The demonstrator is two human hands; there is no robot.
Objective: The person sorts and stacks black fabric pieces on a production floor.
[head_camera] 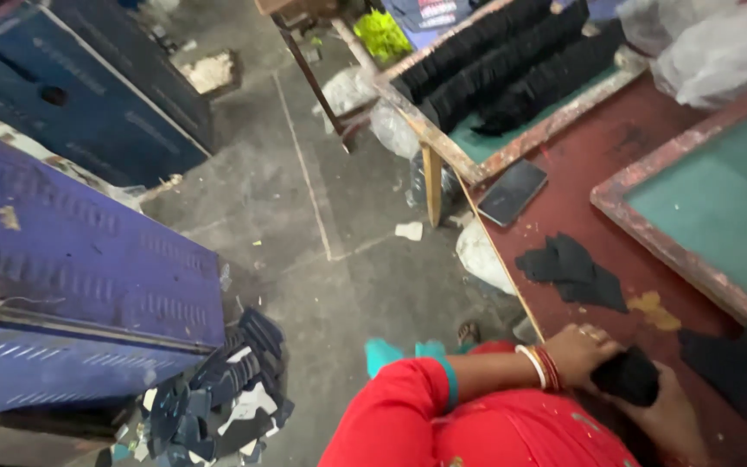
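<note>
Presently, both hands meet at the near edge of the reddish-brown desk point(564, 186), over one small bundle of black fabric pieces point(626, 377). The left hand point(583, 348), with bangles at the wrist below a red sleeve, has its fingers point(596, 335) curled onto the bundle's left side; the right hand point(672, 415) cups the bundle from below and to the right, fingers wrapped against it. Two further loose heaps of black fabric lie on the desk: one point(571, 270) beyond the hands toward the middle, one point(731, 363) just right of them. One dark phone point(512, 191) lies flat near the desk's far edge. Two wooden frames with green panels sit on the desk: the nearer one point(719, 207) at right, the farther one point(512, 112) carrying three rows of stacked black pieces point(512, 65). Blue metal cabinets point(71, 251) stand at left on the concrete floor point(304, 225).
</note>
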